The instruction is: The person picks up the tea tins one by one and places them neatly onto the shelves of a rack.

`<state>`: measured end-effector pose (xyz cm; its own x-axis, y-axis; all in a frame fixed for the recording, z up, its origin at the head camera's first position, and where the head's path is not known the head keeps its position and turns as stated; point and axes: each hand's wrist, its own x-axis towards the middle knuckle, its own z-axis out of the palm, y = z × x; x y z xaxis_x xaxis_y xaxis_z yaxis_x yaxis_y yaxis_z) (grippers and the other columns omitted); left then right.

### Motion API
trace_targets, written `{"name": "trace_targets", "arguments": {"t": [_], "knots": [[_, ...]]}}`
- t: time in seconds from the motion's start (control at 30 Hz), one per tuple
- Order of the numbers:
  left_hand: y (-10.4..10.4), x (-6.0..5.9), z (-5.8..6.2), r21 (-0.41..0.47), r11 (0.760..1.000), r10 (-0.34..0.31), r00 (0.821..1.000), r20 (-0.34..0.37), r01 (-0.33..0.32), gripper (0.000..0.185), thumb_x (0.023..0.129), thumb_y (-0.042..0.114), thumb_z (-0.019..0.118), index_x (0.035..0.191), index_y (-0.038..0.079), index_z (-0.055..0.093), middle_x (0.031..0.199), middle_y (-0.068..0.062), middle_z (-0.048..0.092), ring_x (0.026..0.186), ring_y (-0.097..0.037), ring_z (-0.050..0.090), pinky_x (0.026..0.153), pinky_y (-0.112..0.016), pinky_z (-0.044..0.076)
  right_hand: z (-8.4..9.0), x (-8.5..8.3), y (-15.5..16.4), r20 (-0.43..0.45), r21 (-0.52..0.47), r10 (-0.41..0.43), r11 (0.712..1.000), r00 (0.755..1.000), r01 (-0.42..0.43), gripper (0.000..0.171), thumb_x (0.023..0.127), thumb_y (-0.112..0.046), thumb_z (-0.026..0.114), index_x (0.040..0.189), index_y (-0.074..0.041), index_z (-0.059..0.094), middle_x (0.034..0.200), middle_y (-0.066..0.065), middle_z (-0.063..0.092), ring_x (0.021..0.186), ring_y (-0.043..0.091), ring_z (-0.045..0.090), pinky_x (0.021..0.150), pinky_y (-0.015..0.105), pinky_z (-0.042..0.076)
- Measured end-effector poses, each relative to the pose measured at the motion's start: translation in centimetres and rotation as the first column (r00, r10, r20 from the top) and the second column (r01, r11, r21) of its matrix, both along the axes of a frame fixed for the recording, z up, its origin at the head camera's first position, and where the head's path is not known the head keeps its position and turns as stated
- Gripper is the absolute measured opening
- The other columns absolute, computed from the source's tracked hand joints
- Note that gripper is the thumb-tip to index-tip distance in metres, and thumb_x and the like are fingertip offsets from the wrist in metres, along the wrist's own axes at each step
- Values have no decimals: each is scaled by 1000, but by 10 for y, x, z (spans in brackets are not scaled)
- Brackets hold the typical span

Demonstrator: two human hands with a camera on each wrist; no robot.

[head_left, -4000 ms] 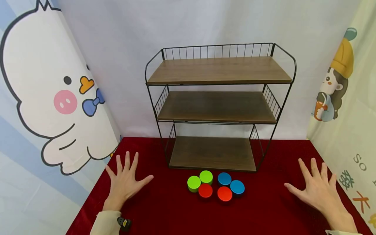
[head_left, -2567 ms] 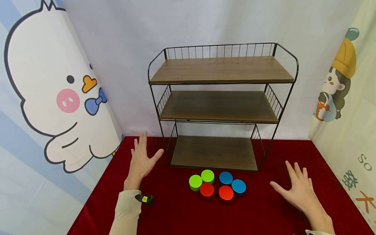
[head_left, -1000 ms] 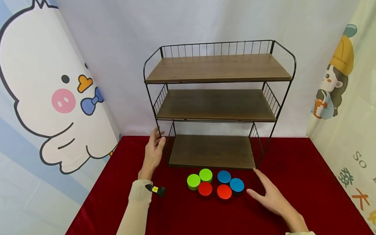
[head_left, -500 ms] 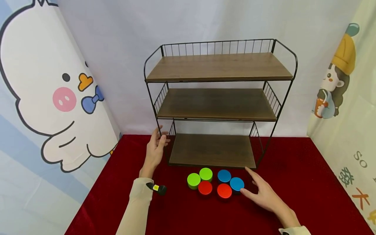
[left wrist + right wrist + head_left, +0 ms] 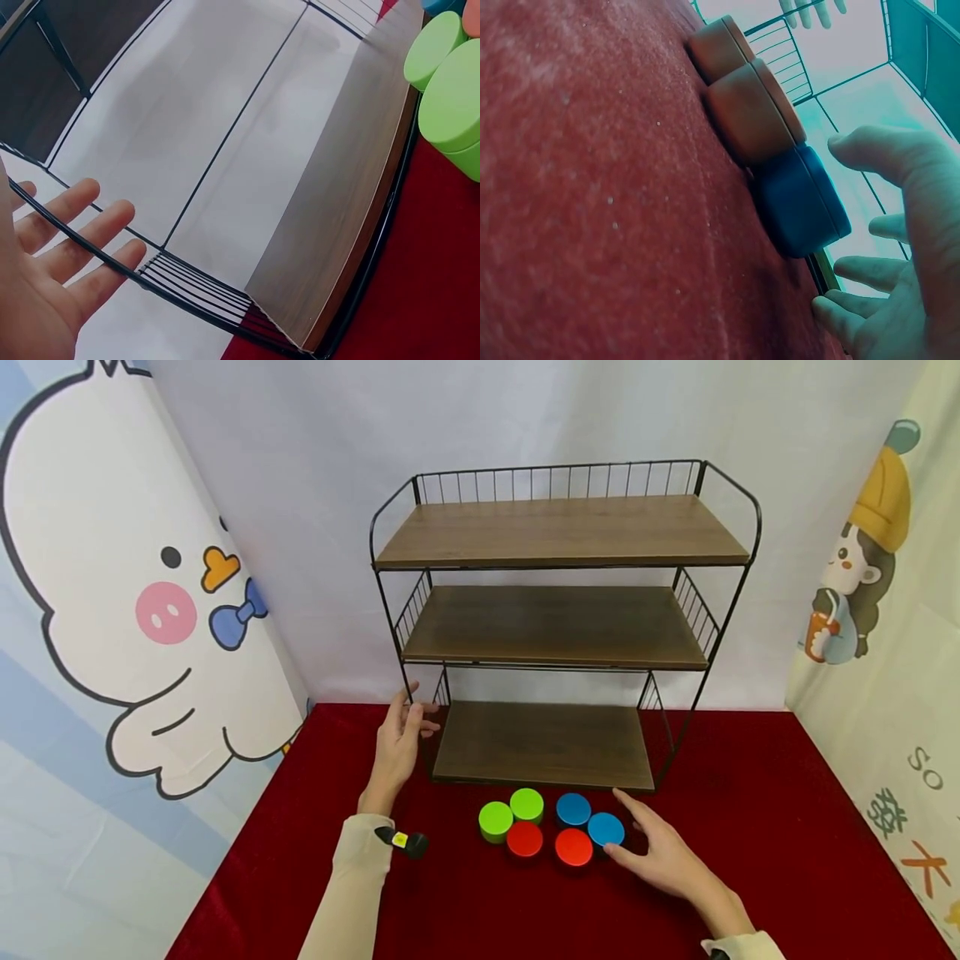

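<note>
My left hand (image 5: 397, 739) is at the left front post of a three-tier shelf (image 5: 555, 631) with wooden boards and a black wire frame. In the left wrist view the wire post (image 5: 46, 215) crosses the palm side of its extended, spread fingers. My right hand (image 5: 663, 856) hovers around the right side of a blue round tub (image 5: 606, 829), its thumb close to the lid and its fingers spread beyond. A second blue tub (image 5: 573, 810), two red tubs (image 5: 524, 839) and two green tubs (image 5: 496, 821) stand beside it, all lidded.
The tubs sit on a dark red cloth (image 5: 465, 910) just before the lowest board (image 5: 543, 743). A white curtain (image 5: 555, 410) hangs behind the shelf. Printed cloths with a cartoon bird (image 5: 105, 593) and a cartoon child (image 5: 847, 585) flank the table.
Both hands have come inward from the table's sides. The left has reached the shelf's post; the right has moved left to the blue tub. Shelf and tubs have not moved.
</note>
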<state>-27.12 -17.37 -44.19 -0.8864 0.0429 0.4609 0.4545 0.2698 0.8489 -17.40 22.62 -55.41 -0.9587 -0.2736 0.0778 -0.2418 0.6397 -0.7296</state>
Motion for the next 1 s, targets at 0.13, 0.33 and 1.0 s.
{"name": "trace_targets", "arguments": {"t": [0.13,0.33,1.0], "knots": [[1,-1,-2,17,1000,21,1000,-11,-21,38,113,10,35,145,-5,48,112,-34,70,89,-55,68,83,-65,56,-1,0,-1,-4,1,-1,1000,1000,1,84,95,-39,75,161,-9,32,161,26,37,132,49,54,104,59,50],[1,-1,-5,41,997,65,998,-17,-65,37,113,13,37,132,-9,60,102,-33,71,84,-54,67,79,-55,59,0,-1,-6,-11,-28,21,999,1000,-22,85,93,-33,78,160,-6,33,160,27,37,131,47,56,104,56,50],[10,-3,0,50,986,159,987,7,-159,40,113,12,39,103,-10,71,82,-34,68,72,-55,63,63,-14,48,-4,-2,-7,-55,-75,43,996,998,-47,74,89,-20,82,151,0,46,145,21,56,129,38,58,104,31,53]]}}
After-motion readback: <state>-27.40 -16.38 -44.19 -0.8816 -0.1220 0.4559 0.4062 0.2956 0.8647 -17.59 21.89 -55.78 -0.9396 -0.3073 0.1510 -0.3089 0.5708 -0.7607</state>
